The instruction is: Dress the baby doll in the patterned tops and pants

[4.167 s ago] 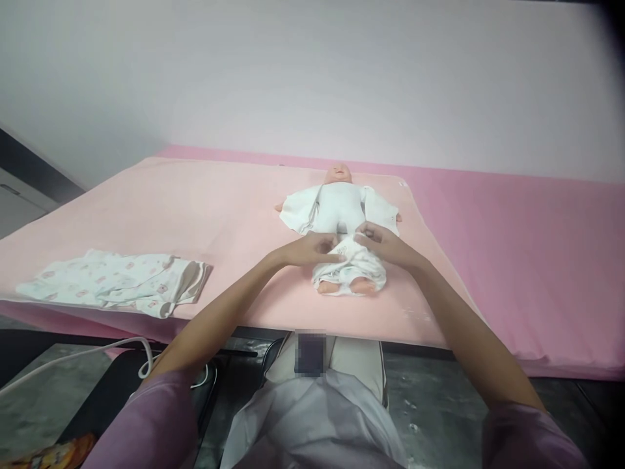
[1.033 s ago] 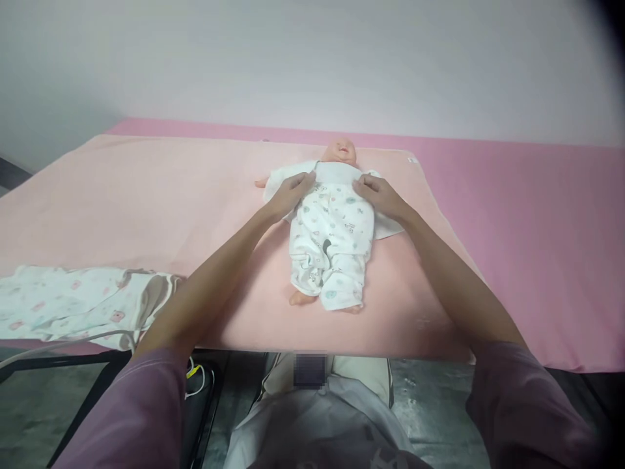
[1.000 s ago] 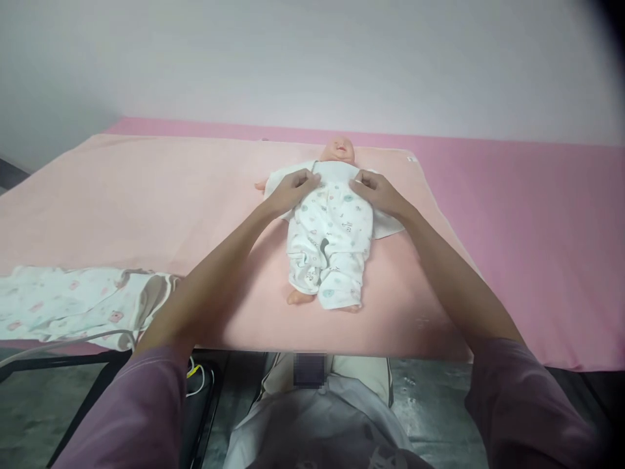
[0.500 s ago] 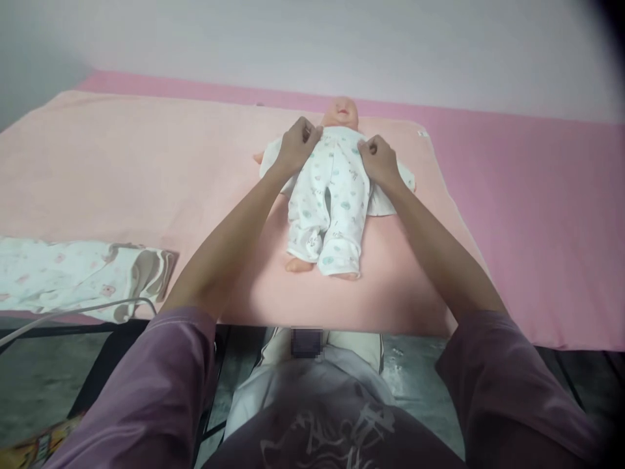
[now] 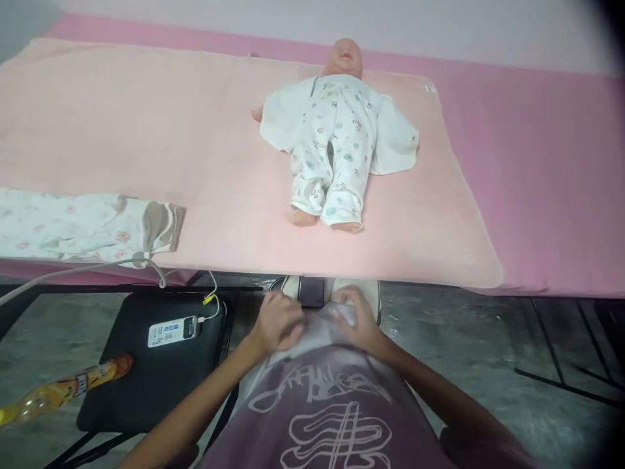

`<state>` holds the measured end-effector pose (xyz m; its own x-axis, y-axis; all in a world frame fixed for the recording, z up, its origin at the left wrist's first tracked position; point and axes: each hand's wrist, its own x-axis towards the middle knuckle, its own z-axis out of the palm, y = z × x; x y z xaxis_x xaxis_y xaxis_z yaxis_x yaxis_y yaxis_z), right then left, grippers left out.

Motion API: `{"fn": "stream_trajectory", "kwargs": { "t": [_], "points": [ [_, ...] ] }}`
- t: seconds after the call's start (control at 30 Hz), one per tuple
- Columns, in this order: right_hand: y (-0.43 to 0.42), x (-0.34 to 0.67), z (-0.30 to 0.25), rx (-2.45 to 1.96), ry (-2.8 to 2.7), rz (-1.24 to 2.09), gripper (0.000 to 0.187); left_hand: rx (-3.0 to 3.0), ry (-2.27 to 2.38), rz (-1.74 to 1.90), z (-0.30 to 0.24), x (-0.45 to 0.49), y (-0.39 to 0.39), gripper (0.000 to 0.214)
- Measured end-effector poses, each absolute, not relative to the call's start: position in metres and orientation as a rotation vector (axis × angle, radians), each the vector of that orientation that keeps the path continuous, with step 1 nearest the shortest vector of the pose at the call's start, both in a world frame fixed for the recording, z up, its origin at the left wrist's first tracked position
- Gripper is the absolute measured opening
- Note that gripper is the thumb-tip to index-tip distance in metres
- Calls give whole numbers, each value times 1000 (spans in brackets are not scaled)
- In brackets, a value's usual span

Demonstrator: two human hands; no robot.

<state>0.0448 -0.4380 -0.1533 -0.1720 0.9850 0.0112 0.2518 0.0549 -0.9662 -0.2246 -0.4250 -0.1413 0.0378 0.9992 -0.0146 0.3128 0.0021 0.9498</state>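
Note:
A baby doll (image 5: 346,58) lies on its back on a peach mat (image 5: 219,163), its head toward the wall. It wears a white top with wide sleeves (image 5: 396,138) and white patterned trousers (image 5: 336,153) pulled up high over the chest. The feet (image 5: 303,218) poke out of the trouser legs. My left hand (image 5: 279,324) hovers over my lap below the mat's front edge, fingers loosely bent and apart, with nothing in it. Beside it, also over my lap, my right hand (image 5: 360,324) is empty, its slightly blurred fingers spread. Neither hand touches the doll.
A folded patterned cloth (image 5: 92,225) lies at the mat's left front. On a black stool (image 5: 141,378) rest a white power bank (image 5: 173,331) with a cable and an orange drink bottle (image 5: 63,391). Pink bedding (image 5: 547,182) extends to the right.
Both hands have let go of the trousers at the doll's chest and drawn back to my lap. The view has tilted downward, so the stool and bottle show more.

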Motion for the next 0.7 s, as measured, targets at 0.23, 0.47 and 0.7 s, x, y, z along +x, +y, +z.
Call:
{"fn": "stream_trajectory", "kwargs": {
  "t": [0.23, 0.47, 0.7],
  "points": [
    [-420, -3, -233, -1453, -1027, 1377, 45, 1203, 1533, 998, -233, -212, -422, 51],
    [-416, -11, -242, -1435, -1062, 1354, 48, 1156, 1525, 1020, -243, -207, -409, 51],
    [-414, -13, -253, -1443, -1068, 1323, 51, 1137, 1543, 1037, -250, -203, -408, 44]
  ]
}}
